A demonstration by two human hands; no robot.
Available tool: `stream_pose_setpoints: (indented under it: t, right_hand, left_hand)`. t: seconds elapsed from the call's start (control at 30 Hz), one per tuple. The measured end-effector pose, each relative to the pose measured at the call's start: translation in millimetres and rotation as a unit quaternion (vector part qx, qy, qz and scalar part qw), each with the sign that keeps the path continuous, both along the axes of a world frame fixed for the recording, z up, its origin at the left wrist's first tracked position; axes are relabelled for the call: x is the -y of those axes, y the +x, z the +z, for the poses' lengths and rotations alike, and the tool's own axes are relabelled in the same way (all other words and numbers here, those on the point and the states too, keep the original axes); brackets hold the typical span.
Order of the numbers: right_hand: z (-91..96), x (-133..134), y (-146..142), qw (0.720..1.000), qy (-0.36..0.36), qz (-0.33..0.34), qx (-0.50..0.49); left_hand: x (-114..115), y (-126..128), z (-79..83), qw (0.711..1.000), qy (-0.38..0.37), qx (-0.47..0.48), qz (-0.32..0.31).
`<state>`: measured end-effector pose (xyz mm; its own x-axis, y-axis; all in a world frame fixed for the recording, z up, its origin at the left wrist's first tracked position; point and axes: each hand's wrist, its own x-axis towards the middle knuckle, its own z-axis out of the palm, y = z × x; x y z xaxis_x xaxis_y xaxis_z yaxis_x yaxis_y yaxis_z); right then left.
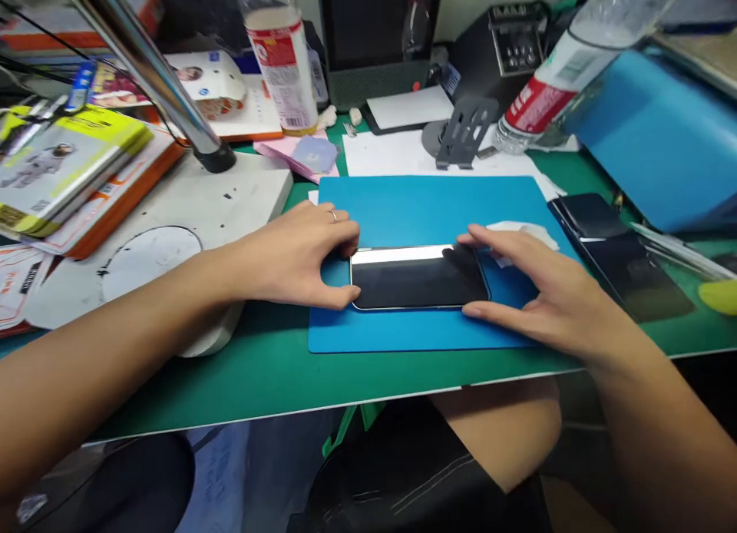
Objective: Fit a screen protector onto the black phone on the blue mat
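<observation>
Kim: Head view, and here it is, dead centre of the frame: one phone (418,278), a slim rectangle of glossy black glass, with a bright band across its upper part and a thin pale rim!

Lou: And what's underneath?

Kim: One blue mat (426,203), smooth, matte and flat, its lower left corner rounded, spread on a green tabletop (368,379) with a white edge.

Lou: Now the hands!

Kim: Two, one at each end. The left hand (305,253), one metal ring (332,216) on it, has thumb and finger clamped on the phone's left end. The right hand (546,287) grips the other end, thumb at the lower edge, fingers at the upper.

Lou: Count me the rest!

Kim: Two clear plastic bottles with red-and-white labels: one bottle (282,72) top, left of centre, another bottle (553,95) upper right, leaning in the frame. One dark slotted stand (470,126) near that second one. Upper left, one shiny metal pole (154,72) on a pale, speckled base (247,187). One crumpled white tissue (533,230), part hidden behind the right hand.
</observation>
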<state>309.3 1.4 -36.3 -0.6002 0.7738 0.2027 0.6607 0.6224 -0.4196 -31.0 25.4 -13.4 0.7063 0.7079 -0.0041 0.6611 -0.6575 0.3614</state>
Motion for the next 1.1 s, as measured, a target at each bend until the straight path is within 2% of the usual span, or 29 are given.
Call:
stream_pose_setpoints:
  t: [0.23,0.73,1.1]
  right_hand:
    - [-0.4,0.1,2.2,1.0,-0.018,-0.008,-0.012]
    - [-2.0,-2.0,3.6,1.0,0.005,-0.003,-0.013]
    - [-0.2,-2.7,2.0,1.0,0.005,-0.011,-0.023]
  left_hand:
    - [1.6,1.9,2.5,0.999,0.005,-0.035,-0.009]
    - [3.8,3.8,8.7,0.999,-0.015,-0.041,0.009]
    - [3.3,3.2,9.2,0.999,-0.005,-0.048,-0.02]
